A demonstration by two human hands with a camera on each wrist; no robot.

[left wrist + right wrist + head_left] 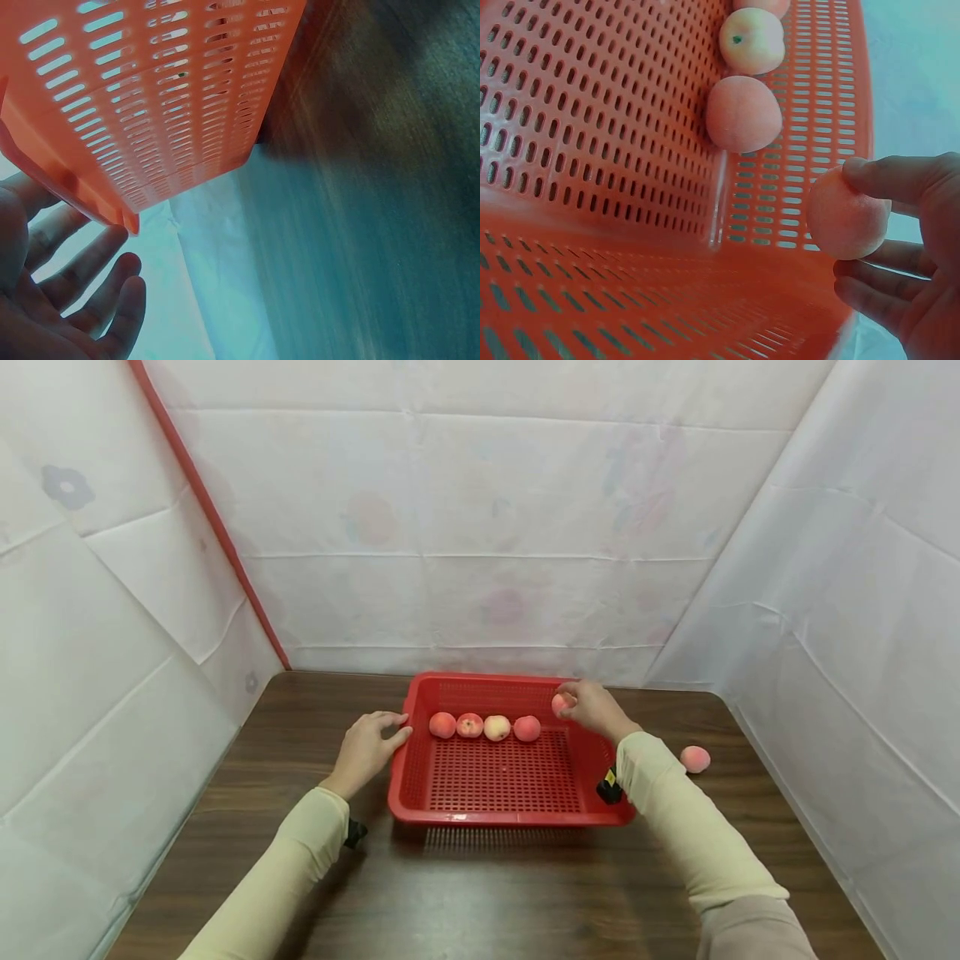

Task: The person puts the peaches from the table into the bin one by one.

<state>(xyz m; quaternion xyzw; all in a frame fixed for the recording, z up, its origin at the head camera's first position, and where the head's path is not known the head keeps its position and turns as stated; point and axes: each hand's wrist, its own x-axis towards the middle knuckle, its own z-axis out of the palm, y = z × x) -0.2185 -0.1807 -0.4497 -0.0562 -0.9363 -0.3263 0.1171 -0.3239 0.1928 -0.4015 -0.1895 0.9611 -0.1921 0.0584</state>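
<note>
A red plastic basket (502, 818) with slotted walls and a perforated bottom stands on the table. Inside, along its far side, lies a row of several peaches (497, 727), one of them pale yellow. My right hand (596, 706) holds another peach (847, 214) between thumb and fingers, at the basket's far right corner. In the right wrist view this peach is by the end wall, apart from the nearest peach (744, 114) of the row. My left hand (363, 750) touches the basket's left rim with loosely extended fingers (90, 262); its thumb is hidden in the left wrist view.
One more peach (695, 759) lies on the brown wooden table (337, 893), to the right of the basket and beside my right sleeve. Pale patterned sheeting (495, 527) hangs behind the table and on both sides. A red strip (210, 514) runs down the left corner.
</note>
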